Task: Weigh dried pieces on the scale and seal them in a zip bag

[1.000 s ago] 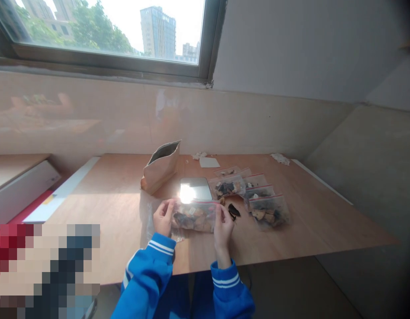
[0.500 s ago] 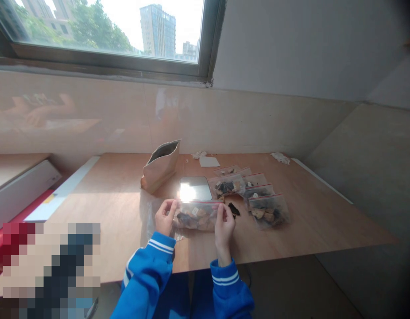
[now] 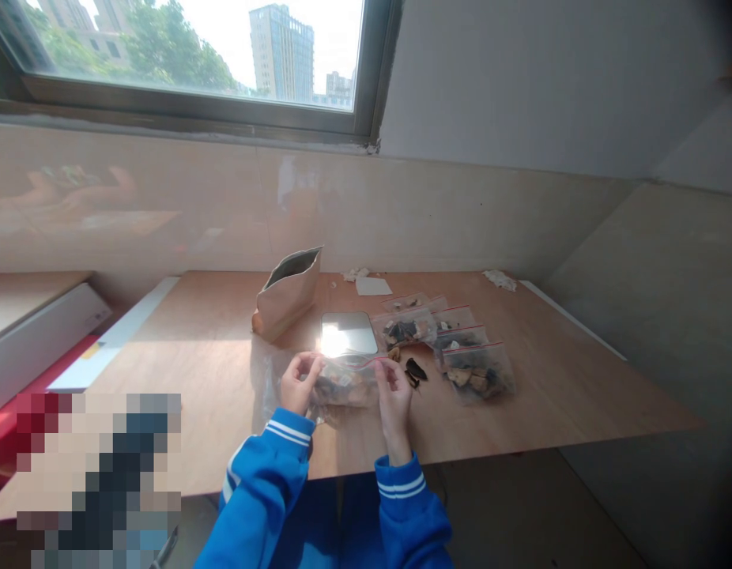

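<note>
A clear zip bag (image 3: 345, 390) with a red seal line and brown and dark dried pieces inside is between my two hands at the near middle of the table. My left hand (image 3: 299, 382) pinches the left end of its top edge. At the right end, my right hand (image 3: 393, 395) pinches the same edge between thumb and fingers. Just beyond the bag lies a flat square plate with a shiny top (image 3: 360, 335), reflecting the window light. Loose dark dried pieces (image 3: 416, 370) lie right of my right hand.
Several filled zip bags (image 3: 476, 378) lie overlapping on the right. An open brown paper pouch (image 3: 288, 296) stands at the back left, with clear plastic (image 3: 265, 383) before it. White paper (image 3: 374, 287) and crumpled tissue (image 3: 499, 280) lie near the wall.
My hands have come slightly closer together, and the bag's top edge now bows instead of running straight. My right hand has shifted a little left, uncovering more of the loose dark pieces.
</note>
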`<state>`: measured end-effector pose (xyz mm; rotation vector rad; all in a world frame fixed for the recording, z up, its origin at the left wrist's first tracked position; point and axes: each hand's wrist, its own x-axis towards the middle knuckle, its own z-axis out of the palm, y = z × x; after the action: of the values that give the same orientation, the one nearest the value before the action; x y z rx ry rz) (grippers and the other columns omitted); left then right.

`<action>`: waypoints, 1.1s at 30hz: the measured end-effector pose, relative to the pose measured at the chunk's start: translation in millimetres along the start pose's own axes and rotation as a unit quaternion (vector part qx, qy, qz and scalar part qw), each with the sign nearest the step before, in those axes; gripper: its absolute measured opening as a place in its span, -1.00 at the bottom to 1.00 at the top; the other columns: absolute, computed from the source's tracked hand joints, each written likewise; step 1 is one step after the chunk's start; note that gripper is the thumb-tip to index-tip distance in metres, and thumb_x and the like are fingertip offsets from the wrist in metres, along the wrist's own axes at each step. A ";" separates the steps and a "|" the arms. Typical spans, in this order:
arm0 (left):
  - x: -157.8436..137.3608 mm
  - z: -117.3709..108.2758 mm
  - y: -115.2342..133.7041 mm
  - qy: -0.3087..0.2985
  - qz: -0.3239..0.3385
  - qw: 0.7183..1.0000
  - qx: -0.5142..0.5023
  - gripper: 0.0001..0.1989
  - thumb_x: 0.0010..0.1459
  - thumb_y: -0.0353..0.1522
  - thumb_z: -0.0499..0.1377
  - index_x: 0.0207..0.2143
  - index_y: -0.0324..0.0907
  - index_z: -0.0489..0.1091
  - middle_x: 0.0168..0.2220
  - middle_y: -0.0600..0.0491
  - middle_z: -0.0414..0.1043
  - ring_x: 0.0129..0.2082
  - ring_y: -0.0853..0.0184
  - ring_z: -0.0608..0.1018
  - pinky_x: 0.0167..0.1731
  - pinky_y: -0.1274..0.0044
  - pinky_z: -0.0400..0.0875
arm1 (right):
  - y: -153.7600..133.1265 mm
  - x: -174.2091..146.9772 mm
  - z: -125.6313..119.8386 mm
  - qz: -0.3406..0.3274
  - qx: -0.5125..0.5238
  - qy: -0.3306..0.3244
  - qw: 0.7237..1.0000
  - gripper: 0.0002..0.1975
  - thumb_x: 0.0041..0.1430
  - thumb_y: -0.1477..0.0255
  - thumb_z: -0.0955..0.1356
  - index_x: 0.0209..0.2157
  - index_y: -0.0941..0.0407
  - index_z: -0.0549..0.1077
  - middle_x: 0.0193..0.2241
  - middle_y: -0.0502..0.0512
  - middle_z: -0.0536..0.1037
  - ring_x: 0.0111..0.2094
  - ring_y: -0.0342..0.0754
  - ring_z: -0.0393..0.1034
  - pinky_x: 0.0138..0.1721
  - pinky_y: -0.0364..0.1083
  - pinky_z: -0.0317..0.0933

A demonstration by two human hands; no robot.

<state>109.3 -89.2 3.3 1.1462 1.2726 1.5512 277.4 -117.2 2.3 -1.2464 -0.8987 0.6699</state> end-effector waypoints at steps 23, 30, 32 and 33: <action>-0.1 2.7 1.3 -0.018 -0.007 1.000 -0.002 -0.66 -0.02 -0.11 0.26 -0.35 -0.21 0.43 -0.42 0.02 0.53 -0.37 0.32 0.55 -0.29 0.51 0.41 | -2.3 1.6 -1.9 0.026 0.038 0.008 0.999 -0.61 0.05 0.11 0.38 -0.33 0.19 0.47 -0.39 0.15 0.57 -0.35 -0.01 0.46 -0.31 -0.07 0.33; -2.7 1.2 9.3 -0.054 0.011 0.998 0.033 -0.73 -0.04 -0.18 0.29 -0.37 -0.21 0.50 -0.35 0.02 0.53 -0.29 0.31 0.54 -0.24 0.54 0.40 | -5.3 -1.5 -0.3 0.043 0.048 -0.060 0.996 -0.68 0.05 0.19 0.41 -0.30 0.17 0.50 -0.32 0.13 0.59 -0.26 0.01 0.47 -0.18 -0.04 0.31; -2.8 0.8 10.5 -0.053 0.007 0.998 0.037 -0.73 -0.04 -0.18 0.29 -0.37 -0.21 0.50 -0.38 0.02 0.53 -0.32 0.31 0.54 -0.27 0.54 0.40 | -4.4 -1.1 -0.6 0.039 0.038 -0.041 0.998 -0.67 0.04 0.18 0.41 -0.30 0.18 0.52 -0.34 0.13 0.59 -0.27 0.01 0.47 -0.18 -0.02 0.31; -2.8 0.7 10.9 -0.050 0.005 0.998 0.040 -0.72 -0.05 -0.18 0.29 -0.38 -0.21 0.50 -0.38 0.02 0.53 -0.34 0.31 0.54 -0.28 0.54 0.40 | -3.9 -0.8 -0.9 0.038 0.035 -0.032 0.998 -0.66 0.04 0.18 0.41 -0.31 0.19 0.52 -0.35 0.13 0.59 -0.28 0.01 0.47 -0.18 -0.02 0.31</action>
<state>110.2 -93.5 13.6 1.2660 1.2729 1.4439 277.6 -119.2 5.9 -1.2061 -0.8777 0.7990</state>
